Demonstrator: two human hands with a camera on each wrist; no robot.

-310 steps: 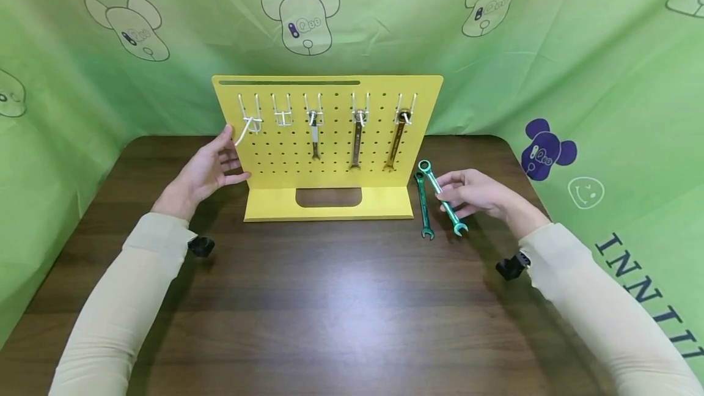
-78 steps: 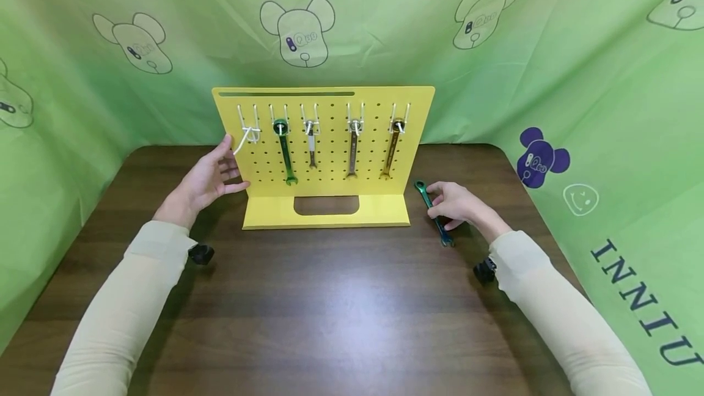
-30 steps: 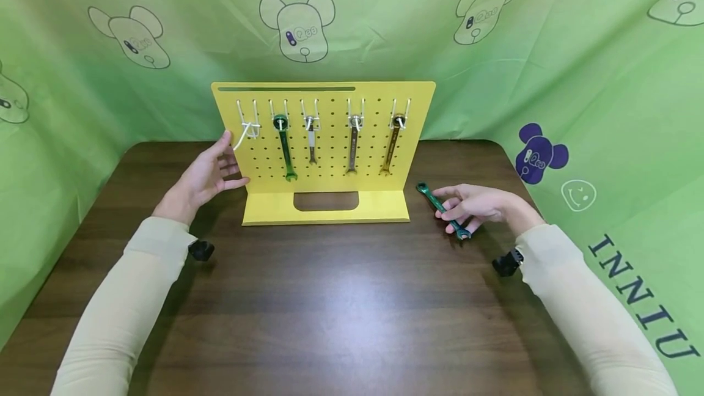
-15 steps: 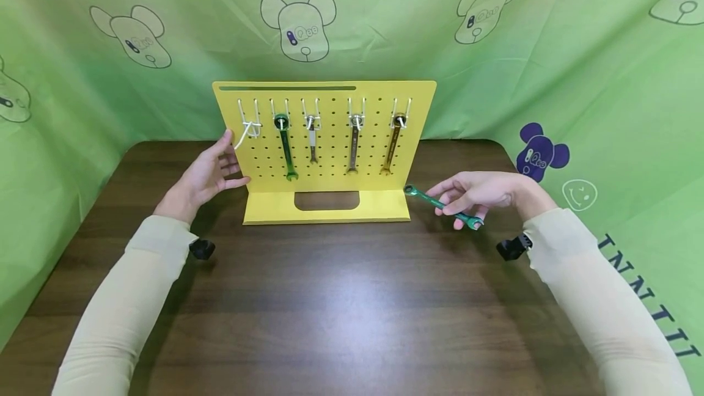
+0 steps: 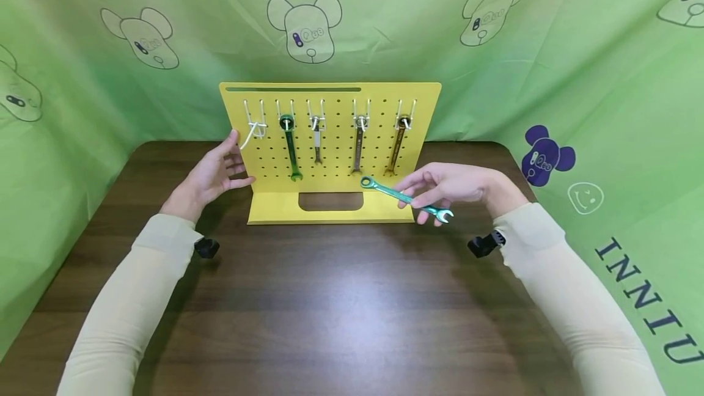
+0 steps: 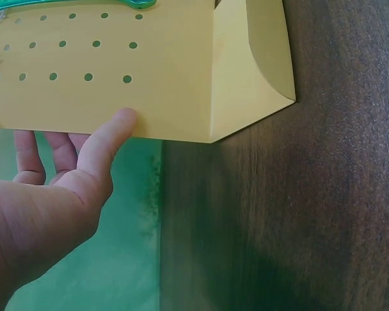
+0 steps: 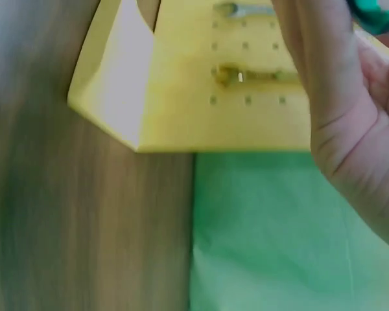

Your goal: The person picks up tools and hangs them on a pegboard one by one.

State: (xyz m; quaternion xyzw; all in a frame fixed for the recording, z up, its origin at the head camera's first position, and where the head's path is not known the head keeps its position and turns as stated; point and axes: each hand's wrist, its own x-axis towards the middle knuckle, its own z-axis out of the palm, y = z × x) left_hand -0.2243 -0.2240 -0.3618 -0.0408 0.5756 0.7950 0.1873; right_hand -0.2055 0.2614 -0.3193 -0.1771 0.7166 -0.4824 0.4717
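My right hand (image 5: 448,185) pinches a green combination wrench (image 5: 395,193) by its shank, in front of the yellow pegboard's (image 5: 330,182) lower right part. The wrench lies aslant in the air, ring end to the left and open end to the right. On the pegboard's left edge, my left hand (image 5: 211,173) grips with the thumb on the front face and the other fingers behind. From white hooks hang a darker green wrench (image 5: 292,151), a small silver wrench (image 5: 317,142), a grey wrench (image 5: 359,145) and a gold wrench (image 5: 397,145).
At the far left of the pegboard, a white hook (image 5: 256,128) bears no wrench. The stand's foot (image 5: 275,209) rests on the brown wooden table (image 5: 308,298). A green printed cloth (image 5: 220,47) hangs close behind and at both sides.
Earlier another green wrench was in my right hand; it now hangs on the second hook. The right hand has picked the last one off the table and carried it left. My left hand stays put.
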